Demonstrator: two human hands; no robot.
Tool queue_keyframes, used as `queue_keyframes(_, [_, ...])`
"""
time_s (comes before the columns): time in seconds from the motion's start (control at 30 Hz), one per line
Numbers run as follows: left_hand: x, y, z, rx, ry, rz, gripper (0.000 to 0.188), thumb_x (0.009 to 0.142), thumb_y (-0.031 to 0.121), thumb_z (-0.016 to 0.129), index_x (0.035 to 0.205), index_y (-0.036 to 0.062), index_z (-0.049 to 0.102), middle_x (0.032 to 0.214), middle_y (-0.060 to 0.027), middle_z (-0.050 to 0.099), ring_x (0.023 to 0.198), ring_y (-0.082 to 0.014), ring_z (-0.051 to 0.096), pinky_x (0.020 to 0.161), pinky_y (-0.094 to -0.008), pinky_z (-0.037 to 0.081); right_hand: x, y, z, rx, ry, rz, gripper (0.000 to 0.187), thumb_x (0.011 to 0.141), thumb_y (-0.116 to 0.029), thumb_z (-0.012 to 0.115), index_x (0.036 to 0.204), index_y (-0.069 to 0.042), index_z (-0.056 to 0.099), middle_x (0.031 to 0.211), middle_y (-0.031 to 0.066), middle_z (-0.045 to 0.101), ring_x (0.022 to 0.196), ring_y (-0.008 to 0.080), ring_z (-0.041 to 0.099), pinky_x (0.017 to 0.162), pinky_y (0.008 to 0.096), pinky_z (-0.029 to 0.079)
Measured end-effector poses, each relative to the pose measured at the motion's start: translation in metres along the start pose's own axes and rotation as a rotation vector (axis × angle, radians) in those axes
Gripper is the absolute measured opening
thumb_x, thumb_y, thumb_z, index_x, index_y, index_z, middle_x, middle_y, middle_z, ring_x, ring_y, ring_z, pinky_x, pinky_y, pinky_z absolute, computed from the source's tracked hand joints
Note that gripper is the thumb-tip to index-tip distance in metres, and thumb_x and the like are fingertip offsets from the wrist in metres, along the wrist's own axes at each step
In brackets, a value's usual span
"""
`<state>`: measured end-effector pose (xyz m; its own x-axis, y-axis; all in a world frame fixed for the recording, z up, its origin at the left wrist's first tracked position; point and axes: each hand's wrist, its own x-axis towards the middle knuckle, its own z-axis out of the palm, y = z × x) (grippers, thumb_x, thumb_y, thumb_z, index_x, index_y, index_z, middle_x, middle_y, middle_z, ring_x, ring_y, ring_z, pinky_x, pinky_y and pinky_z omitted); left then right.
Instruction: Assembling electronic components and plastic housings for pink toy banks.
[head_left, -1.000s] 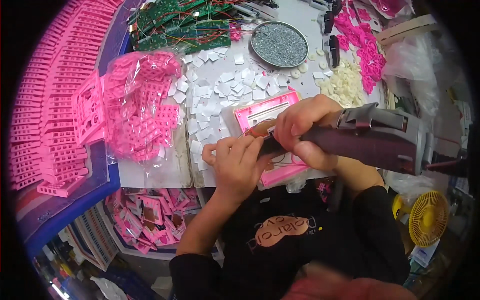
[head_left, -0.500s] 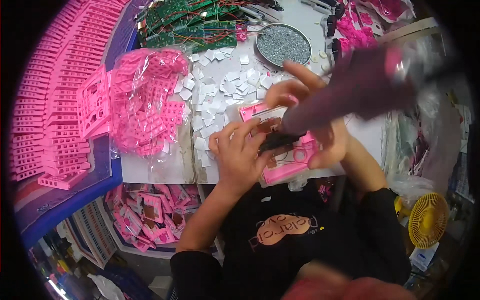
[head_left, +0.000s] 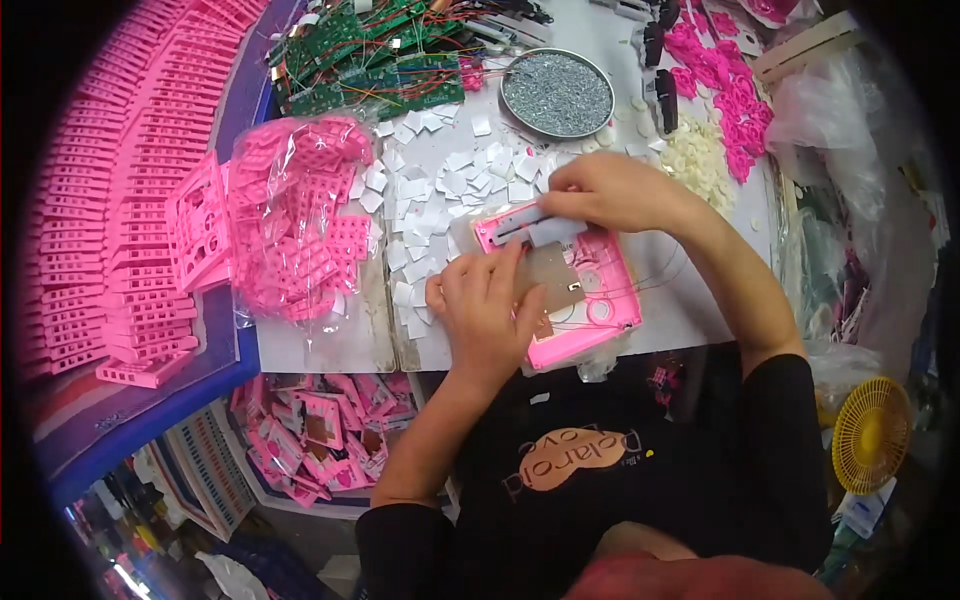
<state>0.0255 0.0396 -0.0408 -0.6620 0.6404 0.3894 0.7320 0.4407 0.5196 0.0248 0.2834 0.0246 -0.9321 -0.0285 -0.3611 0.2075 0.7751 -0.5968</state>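
Note:
An open pink plastic casing [head_left: 628, 290] lies at the table's front edge, with a brown board [head_left: 550, 272] and thin wires inside. My left hand [head_left: 485, 308] holds it from the left side, index finger and thumb reaching over the casing and board. At the casing's upper part, my right hand [head_left: 615, 195] is closed in a pinch on a small grey plastic piece [head_left: 556, 231]. The fingertips hide part of that piece. Below my right hand, thin wires loop out past the casing's right side.
White paper squares [head_left: 420, 215] lie scattered left of the casing. Beyond stand a round dish of screws [head_left: 557, 92] and green circuit boards [head_left: 400, 80]. Bagged pink parts [head_left: 290, 220] and stacked pink casings [head_left: 120, 200] are left; cream discs [head_left: 697, 160] and a yellow fan [head_left: 872, 435] are right.
The dark, blurred, elongated tool over the casing is gone from view. My right hand has moved from spread fingers beside it to a pinch on the grey piece. My left hand stays on the casing.

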Motion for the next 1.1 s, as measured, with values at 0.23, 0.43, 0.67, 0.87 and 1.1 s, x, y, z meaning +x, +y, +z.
queue_keyframes(0.23, [0.003,0.005,0.001,0.023,-0.048,-0.029,0.06,0.081,0.026,0.076,0.134,0.0032,0.061,0.108,-0.0072,0.058,0.108,-0.0274,0.05,0.098,-0.0458,0.027,-0.013,0.009,0.004,-0.282,0.237,-0.513,0.034,0.074,-0.016,0.077,0.103,-0.006,0.064,0.11,0.0056,0.067,0.103,0.0317,0.059,0.088,0.0403,0.051])
queue_keyframes(0.43, [0.003,0.015,-0.004,0.15,-0.089,-0.054,0.06,0.082,0.028,0.075,0.135,0.0047,0.06,0.113,-0.009,0.057,0.116,-0.0292,0.047,0.102,-0.0483,0.026,-0.014,0.024,0.042,-0.288,0.48,-0.552,0.032,0.072,-0.01,0.077,0.104,-0.01,0.068,0.113,0.0051,0.067,0.103,0.0298,0.061,0.087,0.0409,0.051])
queue_keyframes(0.67, [0.062,-0.003,-0.038,-0.066,-0.279,-0.083,0.034,0.083,0.028,0.074,0.108,0.0055,0.071,0.099,-0.0118,0.067,0.096,-0.0303,0.062,0.085,-0.0456,0.044,-0.037,0.01,-0.051,-0.452,1.009,-0.636,0.042,0.078,-0.009,0.08,0.116,-0.007,0.063,0.11,0.0056,0.067,0.099,0.0244,0.064,0.083,0.0349,0.053])
queue_keyframes(0.87, [0.198,-0.028,0.038,0.188,-0.14,0.065,0.018,0.084,0.026,0.071,0.089,0.0098,0.077,0.087,-0.0119,0.071,0.088,-0.0283,0.069,0.079,-0.0463,0.047,-0.059,0.024,-0.101,0.002,1.651,-0.457,0.051,0.087,-0.01,0.076,0.131,-0.003,0.051,0.1,0.004,0.064,0.087,0.0141,0.061,0.072,0.0271,0.048])
queue_keyframes(1.1, [0.217,-0.033,0.094,0.35,-0.163,0.23,0.019,0.088,0.026,0.063,0.081,0.013,0.075,0.089,-0.0071,0.072,0.093,-0.0282,0.067,0.086,-0.0523,0.038,-0.03,0.005,-0.074,0.802,1.077,-0.443,0.042,0.095,-0.018,0.066,0.13,0.002,0.055,0.09,0.0078,0.069,0.07,0.0121,0.062,0.064,0.0271,0.049])
